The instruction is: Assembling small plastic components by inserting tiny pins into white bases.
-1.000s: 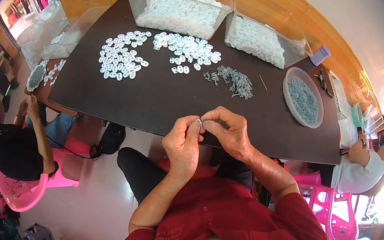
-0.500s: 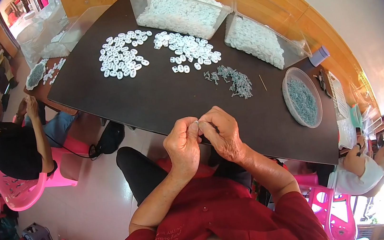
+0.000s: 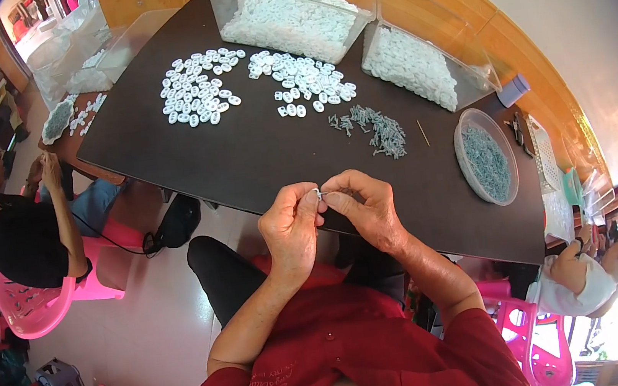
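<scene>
My left hand (image 3: 292, 230) and my right hand (image 3: 363, 208) meet at the table's near edge, thumbs and fingertips pinched. Between them shows a tiny white piece (image 3: 317, 193), gripped by the left fingertips; its exact kind is too small to tell. The right thumb and forefinger close against its side, and whatever they hold is hidden. Farther off lie two loose groups of white oval pieces with dark marks, one on the left (image 3: 192, 91) and one in the middle (image 3: 303, 78). Right of these is a pile of small grey-green pins (image 3: 387, 137).
Two clear bins, a large one (image 3: 372, 12) and another (image 3: 467, 96), hold white pieces along the back. A round tub (image 3: 461, 155) of grey-green pins stands right, near a thin stick (image 3: 423, 133) and a purple cup (image 3: 514, 90). One person (image 3: 29, 235) sits left, another (image 3: 578, 283) right.
My fingertips have parted slightly, so the white piece now shows between them. The right thumb and forefinger have straightened somewhat. The person on the right has shifted a little.
</scene>
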### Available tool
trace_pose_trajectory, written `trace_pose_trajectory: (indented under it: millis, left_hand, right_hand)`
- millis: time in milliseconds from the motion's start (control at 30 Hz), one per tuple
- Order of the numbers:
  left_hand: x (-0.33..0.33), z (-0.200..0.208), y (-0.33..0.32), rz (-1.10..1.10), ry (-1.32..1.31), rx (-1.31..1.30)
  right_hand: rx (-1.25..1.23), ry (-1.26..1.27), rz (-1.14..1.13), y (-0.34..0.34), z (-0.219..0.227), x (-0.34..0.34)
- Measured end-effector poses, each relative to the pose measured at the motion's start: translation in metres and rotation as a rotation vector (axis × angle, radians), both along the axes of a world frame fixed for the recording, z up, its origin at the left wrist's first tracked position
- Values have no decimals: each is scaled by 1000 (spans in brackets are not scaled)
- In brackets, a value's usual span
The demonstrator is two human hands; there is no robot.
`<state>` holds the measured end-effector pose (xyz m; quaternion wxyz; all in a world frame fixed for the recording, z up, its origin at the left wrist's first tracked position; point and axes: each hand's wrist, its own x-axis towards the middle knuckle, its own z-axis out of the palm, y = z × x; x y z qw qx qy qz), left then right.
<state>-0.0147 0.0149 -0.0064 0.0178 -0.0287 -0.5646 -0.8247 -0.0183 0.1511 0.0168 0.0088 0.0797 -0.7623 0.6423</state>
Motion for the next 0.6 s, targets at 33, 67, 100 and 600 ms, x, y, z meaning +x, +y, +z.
trace_pose_trajectory:
  millis: [33,67,100,600]
  left_hand:
    - [0,0,0,0,1,0]
    - [1,0,1,-3,2,4]
    - [1,0,1,-5,4,8]
    - [1,0,-4,-40,-56,47]
  right_hand:
    - [-2,-10,14,1,-2,0]
    - [-4,-20,28,2,-3,-1]
    - [-4,-19,28,1,-2,-1]
    - [-86,-17,-10,-5,8,2]
